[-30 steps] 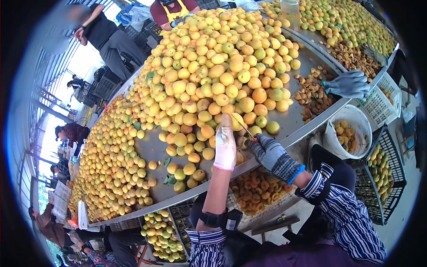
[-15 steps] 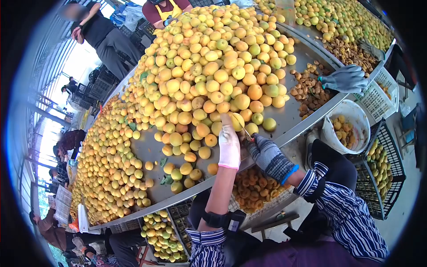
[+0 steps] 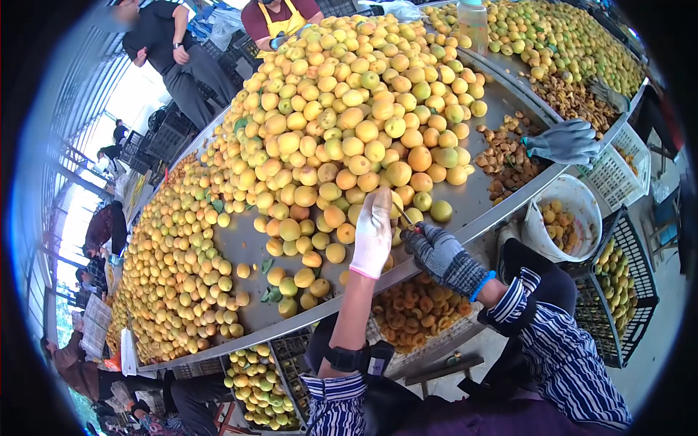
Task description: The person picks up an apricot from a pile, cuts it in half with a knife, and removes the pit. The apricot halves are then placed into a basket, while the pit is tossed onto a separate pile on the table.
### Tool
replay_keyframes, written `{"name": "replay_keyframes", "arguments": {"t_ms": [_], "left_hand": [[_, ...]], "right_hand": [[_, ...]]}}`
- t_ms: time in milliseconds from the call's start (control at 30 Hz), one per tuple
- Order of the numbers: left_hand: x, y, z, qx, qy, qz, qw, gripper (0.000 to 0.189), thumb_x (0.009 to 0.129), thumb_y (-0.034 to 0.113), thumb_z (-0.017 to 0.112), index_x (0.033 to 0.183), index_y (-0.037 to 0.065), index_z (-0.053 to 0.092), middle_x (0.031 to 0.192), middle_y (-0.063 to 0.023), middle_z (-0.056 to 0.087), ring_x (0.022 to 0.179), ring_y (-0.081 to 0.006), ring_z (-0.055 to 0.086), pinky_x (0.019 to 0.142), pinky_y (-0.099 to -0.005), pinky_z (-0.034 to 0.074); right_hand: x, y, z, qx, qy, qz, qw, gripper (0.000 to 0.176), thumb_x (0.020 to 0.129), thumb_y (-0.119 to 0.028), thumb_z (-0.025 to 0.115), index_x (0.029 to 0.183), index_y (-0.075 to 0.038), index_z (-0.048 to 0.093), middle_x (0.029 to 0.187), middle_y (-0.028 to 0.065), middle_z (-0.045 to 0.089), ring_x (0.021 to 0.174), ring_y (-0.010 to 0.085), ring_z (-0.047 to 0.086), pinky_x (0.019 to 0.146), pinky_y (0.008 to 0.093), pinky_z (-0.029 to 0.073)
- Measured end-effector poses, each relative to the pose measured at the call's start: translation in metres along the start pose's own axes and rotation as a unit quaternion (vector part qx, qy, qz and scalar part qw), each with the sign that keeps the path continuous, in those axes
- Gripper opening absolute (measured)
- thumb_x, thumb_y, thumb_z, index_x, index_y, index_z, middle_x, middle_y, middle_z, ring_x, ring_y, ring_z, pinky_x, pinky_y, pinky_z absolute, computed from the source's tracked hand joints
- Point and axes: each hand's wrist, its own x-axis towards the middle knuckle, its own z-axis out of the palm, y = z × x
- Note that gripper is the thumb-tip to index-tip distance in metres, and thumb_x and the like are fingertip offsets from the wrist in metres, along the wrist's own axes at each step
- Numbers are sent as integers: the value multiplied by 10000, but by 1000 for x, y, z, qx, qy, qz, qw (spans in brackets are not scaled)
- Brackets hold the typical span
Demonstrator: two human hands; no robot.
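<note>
My left hand, in a white glove with a pink cuff, is at the near edge of a large pile of yellow-orange apricots. Its fingers are closed around an apricot, now mostly hidden behind the glove. My right hand, in a grey knitted glove with a blue cuff, grips a thin pointed tool. The tool's tip reaches the fingers of my left hand; its exact kind is too small to make out. Below my hands, under the table edge, a crate holds halved apricots.
A metal table with a raised rim carries the fruit. Apricot stones and a grey glove lie at right. A white bucket and black crate stand beside my leg. A person in a yellow apron is across the table.
My left hand has turned and tilted, so the apricot shows less than before. My right hand stays close with the tool. The view has shifted slightly.
</note>
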Motion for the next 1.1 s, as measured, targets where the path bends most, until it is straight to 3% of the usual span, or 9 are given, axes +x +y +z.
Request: {"name": "replay_keyframes", "arguments": {"t_ms": [167, 267, 300, 400, 467, 600, 700, 800, 1100], "left_hand": [[24, -57, 12, -168, 47, -39, 984, 468, 955, 423, 419, 1138, -4, 481, 795, -33, 483, 667, -132, 506, 594, -229, 436], [36, -107, 5, 88, 81, 203, 972, 459, 976, 400, 368, 1079, -30, 491, 804, -74, 511, 707, -174, 526, 648, -275, 456], [14, -38, 10, -95, 33, -27, 995, 311, 944, 205, 416, 1061, -77, 478, 833, -127, 542, 727, -227, 561, 655, -301, 475], [8, -26, 13, -51, 73, -23, 996, 274, 888, 110, 423, 1061, -97, 475, 846, -149, 542, 730, -240, 570, 654, -297, 478], [42, -105, 5, 196, 113, 183, 957, 263, 863, 77, 425, 1043, -105, 488, 861, -151, 547, 774, -242, 576, 677, -291, 466], [35, -93, 2, -212, 15, 54, 976, 273, 828, -23, 406, 1074, -116, 479, 980, -166, 539, 906, -219, 567, 753, -282, 453], [21, -54, 1, 514, 18, 168, 841, 265, 887, 2, 379, 1102, -117, 478, 1052, -153, 548, 941, -187, 566, 767, -259, 456], [11, -38, 8, 184, 38, 342, 921, 325, 986, 175, 375, 1129, -98, 474, 1070, -171, 579, 996, -184, 569, 797, -245, 456], [-15, 5, 17, 43, 53, 183, 981, 403, 884, 293, 597, 1089, -36, 487, 988, -108, 527, 872, -162, 521, 787, -279, 444]], "right_hand": [[-1, 2, 9, 4, 13, -7, 1000, 358, 907, -294, 519, 1034, 40, 542, 880, 260, 613, 879, 392, 598, 746, 406, 469], [-3, 4, 9, -42, 21, -16, 999, 365, 910, -290, 502, 1062, 41, 524, 884, 259, 614, 874, 388, 603, 746, 413, 472], [-4, 2, 6, -80, 22, -30, 996, 352, 911, -281, 495, 1051, 42, 516, 871, 259, 613, 860, 390, 602, 737, 424, 471], [-2, 11, 8, -126, 47, -73, 988, 319, 908, -262, 490, 1008, 41, 502, 831, 260, 606, 826, 397, 598, 714, 447, 468], [-1, 13, 9, -131, 70, -93, 985, 300, 905, -252, 492, 976, 40, 497, 803, 261, 601, 806, 401, 595, 699, 458, 466], [-5, 11, 6, -117, 24, -70, 990, 313, 896, -240, 515, 1030, 43, 498, 845, 254, 609, 835, 389, 602, 727, 436, 474], [3, 5, 2, -78, 45, -56, 994, 342, 899, -239, 519, 1109, 29, 490, 909, 247, 616, 885, 376, 606, 768, 412, 479], [-3, -9, -14, -18, 52, -53, 997, 398, 896, -234, 533, 1209, 2, 464, 948, 242, 618, 916, 369, 606, 791, 400, 480], [-16, -26, -31, -173, 54, -145, 973, 598, 892, -266, 555, 1398, -88, 291, 781, 220, 614, 701, 384, 620, 640, 415, 504]]}}
